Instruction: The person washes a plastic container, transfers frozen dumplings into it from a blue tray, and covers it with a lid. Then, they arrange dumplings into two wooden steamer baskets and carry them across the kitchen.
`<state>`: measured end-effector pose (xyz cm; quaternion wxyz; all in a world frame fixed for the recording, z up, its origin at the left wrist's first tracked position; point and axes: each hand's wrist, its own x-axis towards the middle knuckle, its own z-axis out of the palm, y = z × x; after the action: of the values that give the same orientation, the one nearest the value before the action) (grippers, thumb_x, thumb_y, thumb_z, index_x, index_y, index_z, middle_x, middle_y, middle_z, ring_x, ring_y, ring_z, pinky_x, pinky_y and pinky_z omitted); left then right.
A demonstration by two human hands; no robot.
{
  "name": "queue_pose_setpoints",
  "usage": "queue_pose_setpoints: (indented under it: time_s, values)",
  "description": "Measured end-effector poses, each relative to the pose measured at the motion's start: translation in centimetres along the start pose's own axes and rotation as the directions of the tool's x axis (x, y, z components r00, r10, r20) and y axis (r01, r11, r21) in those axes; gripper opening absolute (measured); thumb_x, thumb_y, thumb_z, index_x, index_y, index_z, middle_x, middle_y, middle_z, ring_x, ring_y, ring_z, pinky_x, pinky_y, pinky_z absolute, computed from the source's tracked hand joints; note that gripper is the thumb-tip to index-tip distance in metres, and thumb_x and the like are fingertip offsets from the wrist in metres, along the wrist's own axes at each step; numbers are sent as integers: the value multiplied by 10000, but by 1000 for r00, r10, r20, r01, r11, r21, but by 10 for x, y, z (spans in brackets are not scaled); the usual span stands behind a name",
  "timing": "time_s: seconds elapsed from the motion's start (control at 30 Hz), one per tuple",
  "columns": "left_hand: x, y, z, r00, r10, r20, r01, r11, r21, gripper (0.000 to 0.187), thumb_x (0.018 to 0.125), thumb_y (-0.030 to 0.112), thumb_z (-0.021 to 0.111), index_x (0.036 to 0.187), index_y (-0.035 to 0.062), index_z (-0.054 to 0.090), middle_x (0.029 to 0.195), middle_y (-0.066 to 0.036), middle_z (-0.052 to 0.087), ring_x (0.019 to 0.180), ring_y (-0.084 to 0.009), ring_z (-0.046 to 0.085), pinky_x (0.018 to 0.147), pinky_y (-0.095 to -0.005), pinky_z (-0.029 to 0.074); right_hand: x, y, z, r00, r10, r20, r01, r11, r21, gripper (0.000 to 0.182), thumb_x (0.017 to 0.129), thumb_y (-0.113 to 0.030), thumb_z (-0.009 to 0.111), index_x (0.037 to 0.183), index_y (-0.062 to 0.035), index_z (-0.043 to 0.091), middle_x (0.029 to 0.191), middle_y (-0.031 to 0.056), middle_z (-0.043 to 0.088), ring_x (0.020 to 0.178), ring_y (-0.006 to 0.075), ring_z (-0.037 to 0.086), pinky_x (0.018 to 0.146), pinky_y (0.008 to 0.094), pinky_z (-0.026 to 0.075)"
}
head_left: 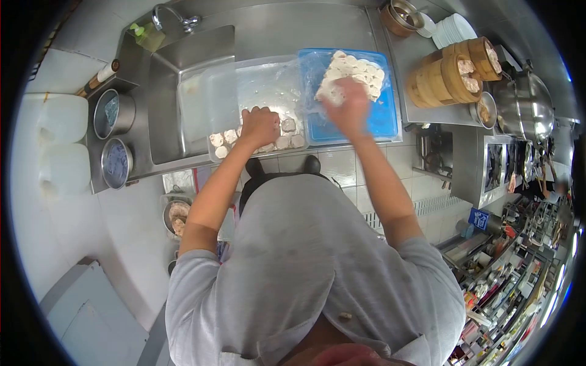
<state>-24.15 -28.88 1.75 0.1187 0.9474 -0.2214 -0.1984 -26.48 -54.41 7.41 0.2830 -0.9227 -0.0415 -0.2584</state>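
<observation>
Left hand, fingers curled, is at pale round food pieces in a translucent plastic tray; right hand, blurred, is over lumpy white pieces in a rectangular blue plastic tray. Whether either grip is clamped or apart cannot be told.

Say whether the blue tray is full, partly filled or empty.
The blue tray is partly filled: pale pieces lie toward its far side; bare blue shows at its near side.

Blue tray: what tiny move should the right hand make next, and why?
Perhaps the right hand should gently pinch one of the white pieces: they lie packed closely on the blue tray under its blurred fingers, though its grip is hidden.
</observation>
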Motion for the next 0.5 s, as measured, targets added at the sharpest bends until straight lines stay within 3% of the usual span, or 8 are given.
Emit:
queue_pose_setpoints:
  time_s: [0.07, 0.13, 0.2, 0.23, 0.27, 0.37, 0.47, 0.5]
  values:
    - [4, 0, 0, 1000, -14, -8, 15, 999, 38, 259, 769, 310, 717, 1001, 199, 750, 1081, -63, 683, 1074, -314, 605, 917, -501, 410, 12, 25, -26, 989, 84, -122, -114, 955, -272, 462, 709, -321, 897, 1010, -26, 708, 1022, 150, 710, 960, 329, 680, 848, 426, 543]
    - [9, 4, 2, 999, -9, -43, 11, 999, 52, 236, 775, 310, 708, 984, 209, 752, 1088, -63, 682, 1078, -311, 604, 914, -498, 410, 12, 54, -31, 980, 198, -24, -193, 912, -362, 503, 716, -389, 878, 1014, -19, 713, 1015, 152, 716, 932, 332, 691, 810, 428, 555]
    - [13, 19, 4, 996, 61, -68, -69, 990, -122, 230, 785, 309, 702, 989, 213, 750, 1097, -61, 681, 1087, -305, 604, 917, -490, 407, 11, 71, -27, 967, 252, 45, -208, 877, -433, 556, 734, -470, 834, 1031, -15, 719, 1008, 159, 722, 892, 338, 707, 776, 435, 567]
    - [16, 26, 4, 992, 92, -83, -107, 973, -206, 228, 790, 309, 699, 992, 215, 749, 1101, -60, 680, 1092, -302, 604, 919, -486, 406, 11, 74, -24, 957, 280, 74, -225, 880, -419, 553, 738, -448, 833, 1059, -14, 715, 1041, 162, 718, 927, 341, 704, 796, 437, 570]
    - [19, 30, 5, 991, 133, -13, -134, 986, -95, 262, 800, 311, 709, 1042, 217, 746, 1084, -64, 685, 1078, -303, 614, 928, -491, 409, 11, 77, -20, 946, 307, 104, -242, 882, -404, 551, 742, -427, 832, 1086, -13, 710, 1073, 166, 714, 963, 344, 700, 816, 439, 573]
    - [26, 24, 11, 995, 81, 58, -82, 997, 8, 287, 809, 325, 721, 1079, 228, 745, 1054, -72, 690, 1056, -297, 629, 949, -507, 401, 11, 82, -17, 932, 339, 128, -279, 897, -342, 530, 744, -371, 829, 1110, -6, 710, 1096, 185, 714, 986, 343, 706, 835, 438, 577]
    - [20, 20, 3, 992, 67, 109, -57, 994, -92, 326, 828, 303, 739, 1138, 202, 733, 1080, -94, 700, 1034, -283, 656, 932, -495, 453, 3, 104, -17, 955, 289, 70, -276, 948, -158, 475, 734, -310, 835, 1078, -4, 721, 1047, 196, 723, 945, 343, 716, 815, 427, 578]
    - [20, 17, 0, 997, 72, 4, -70, 976, -207, 359, 826, 290, 754, 1168, 187, 719, 1101, -100, 701, 1026, -272, 663, 917, -477, 476, 2, 111, -16, 965, 261, 41, -257, 963, -76, 452, 729, -288, 838, 1062, -4, 725, 1025, 198, 727, 927, 344, 719, 805, 422, 579]
